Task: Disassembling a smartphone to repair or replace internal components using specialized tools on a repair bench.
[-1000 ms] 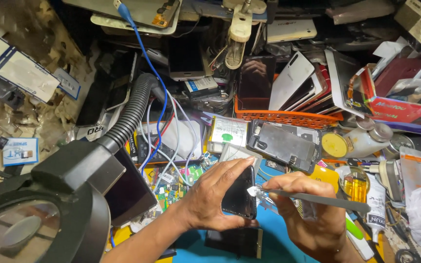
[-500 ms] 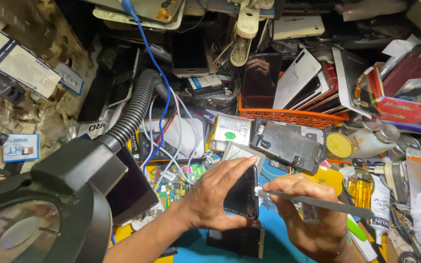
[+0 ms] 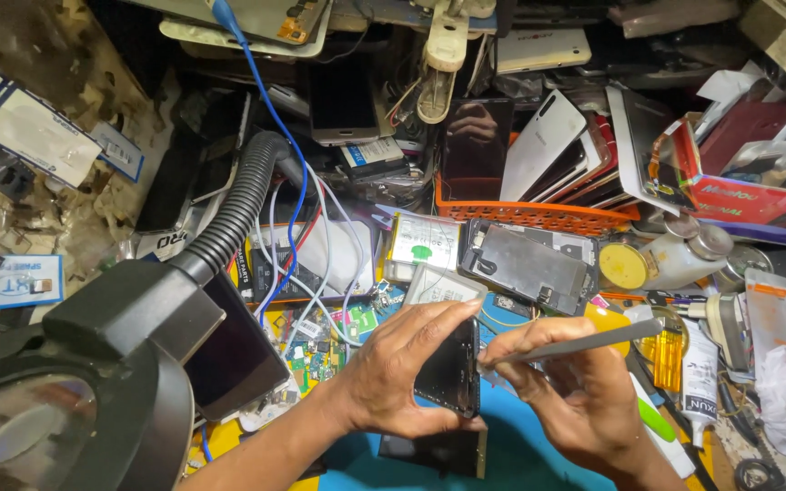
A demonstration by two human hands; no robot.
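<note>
My left hand holds a black phone on edge above a blue mat, fingers wrapped over its top and thumb under it. My right hand grips a long flat grey metal tool. The tool's tip touches the phone's right edge, near its upper half. A dark flat panel lies on the mat just below the phone.
A black magnifier lamp on a ribbed hose fills the lower left. An orange basket holds upright phones and screens. A phone back shell, a battery, small bottles, a glue tube and wires crowd the bench.
The phone and both hands have stayed almost in place; the tool's tip has shifted slightly along the phone's right edge. The camera view has tilted a little.
</note>
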